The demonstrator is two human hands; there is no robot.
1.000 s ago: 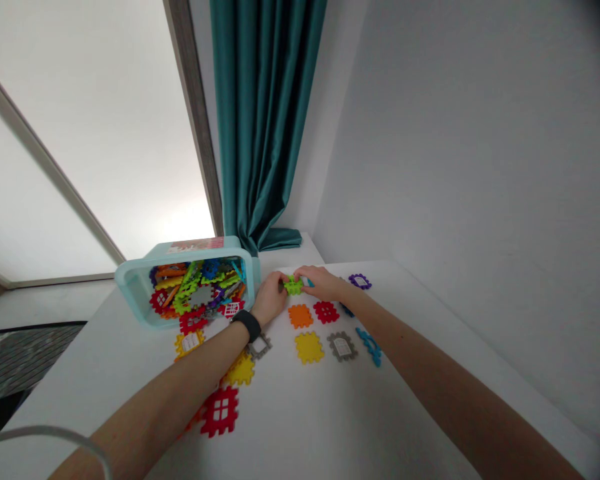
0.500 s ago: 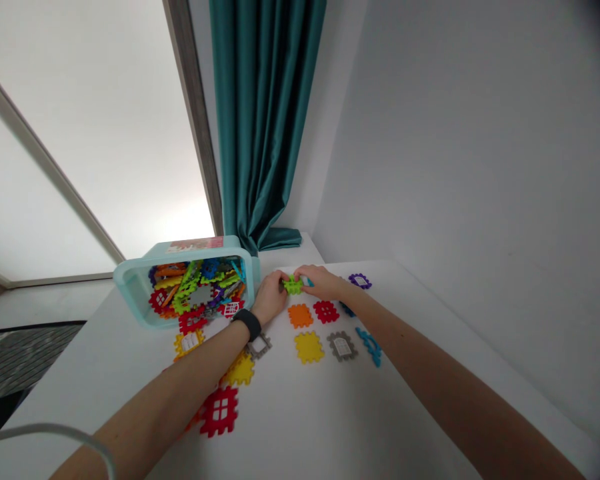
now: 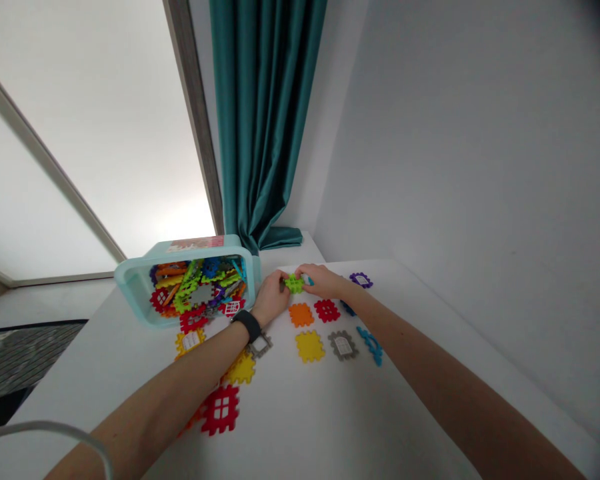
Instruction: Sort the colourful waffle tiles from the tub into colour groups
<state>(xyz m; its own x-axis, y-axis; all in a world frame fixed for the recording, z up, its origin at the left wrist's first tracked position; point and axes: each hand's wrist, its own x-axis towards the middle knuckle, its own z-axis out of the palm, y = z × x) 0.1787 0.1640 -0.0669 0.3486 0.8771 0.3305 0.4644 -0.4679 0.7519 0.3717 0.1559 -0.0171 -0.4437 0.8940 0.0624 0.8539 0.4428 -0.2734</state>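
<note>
- Green tile: between the two hands, near the far end of the white tabletop; it serves as the clock's centre below, with 12 at the far side.
- Left hand: at 9 o'clock, its grip clamped on the green tile's near-left edge; a dark watch is on the wrist.
- Right hand: at 3 o'clock, its grip clamped on the opposite edge, a bit of blue showing by the fingers.
- Orange tile: near, towards 6 o'clock, with a red tile beside it at 4.
- Yellow tile: farther out, between 5 and 6; grey tile between 4 and 5.
- Purple tile: at 3 o'clock, beyond the right hand.
- Tub: at 9 o'clock, filled with mixed coloured pieces.
</note>
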